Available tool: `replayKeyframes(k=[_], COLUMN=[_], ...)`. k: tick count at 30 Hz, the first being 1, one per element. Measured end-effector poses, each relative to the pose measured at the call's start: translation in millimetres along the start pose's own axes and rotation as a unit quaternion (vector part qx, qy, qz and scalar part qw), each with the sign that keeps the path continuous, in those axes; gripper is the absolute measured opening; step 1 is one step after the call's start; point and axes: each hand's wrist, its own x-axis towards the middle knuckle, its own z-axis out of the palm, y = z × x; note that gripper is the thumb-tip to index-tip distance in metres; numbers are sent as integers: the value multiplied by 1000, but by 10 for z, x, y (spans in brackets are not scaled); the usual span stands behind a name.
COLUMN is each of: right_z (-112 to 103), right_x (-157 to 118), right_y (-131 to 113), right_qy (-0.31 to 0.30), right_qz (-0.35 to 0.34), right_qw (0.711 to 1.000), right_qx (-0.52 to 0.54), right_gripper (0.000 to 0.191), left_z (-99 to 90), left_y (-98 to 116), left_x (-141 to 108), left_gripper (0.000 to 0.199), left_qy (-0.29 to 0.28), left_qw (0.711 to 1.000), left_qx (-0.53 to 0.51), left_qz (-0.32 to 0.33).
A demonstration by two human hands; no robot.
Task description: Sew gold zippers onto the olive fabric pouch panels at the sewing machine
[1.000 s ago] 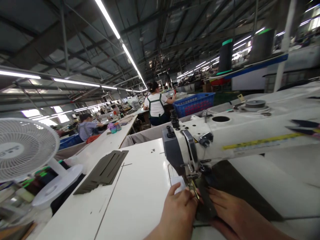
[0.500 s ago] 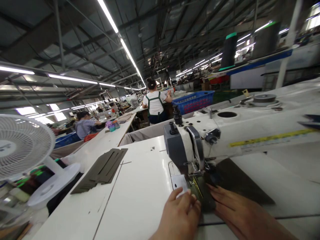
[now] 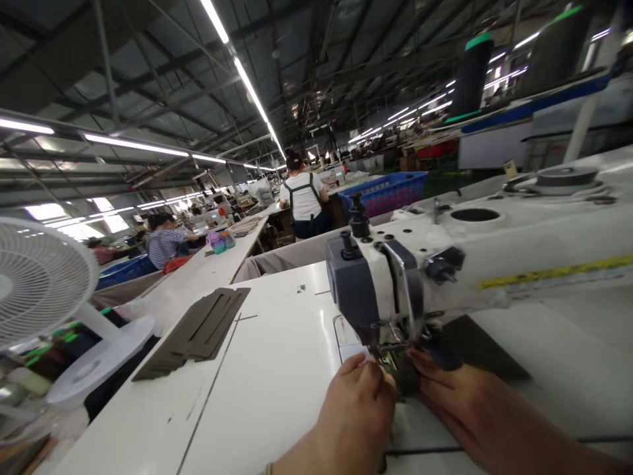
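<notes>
A sewing machine stands on the white table, its needle area low over a dark olive fabric piece. My left hand is at the near left of the presser foot, fingers curled and pinched at the piece's edge; the fingertips are partly hidden. On the other side, my right hand lies on the fabric with its fingers stretched out together toward the needle. A wider dark sheet shows under the machine arm; whether it joins the piece, I cannot tell.
Several flat olive pieces lie stacked on the white table to the left. A white fan stands beyond them. Ahead are a blue crate and a seated person, with another person further left.
The view has shifted slightly, so the machine appears larger and further right. Both hands remain at the fabric by the presser foot, my left a little more closed. The person ahead has lowered an arm.
</notes>
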Motion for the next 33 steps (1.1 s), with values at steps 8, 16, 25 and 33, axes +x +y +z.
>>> replayKeyframes(k=[8,16,25,33], right_z=[70,40,51,55], right_x=[-4,4,-8,18], right_y=[31,44,40,53], right_qy=[-7,-33,-28,-24], right_qz=[59,55,56,78], right_qw=[998,998,998,996], right_qx=[24,25,13,38], right_gripper=[33,33,34,31], left_z=[-21,-109,-205,-186], left_y=[-64,-52,-53,-62], left_x=[35,81,83,122], left_gripper=[19,14,15,13], left_qy=[7,-60,-102,-111], left_qw=[999,996,992,990], left_qx=[-30,-48,-64,-71], left_qz=[-19,-33,-34,-44])
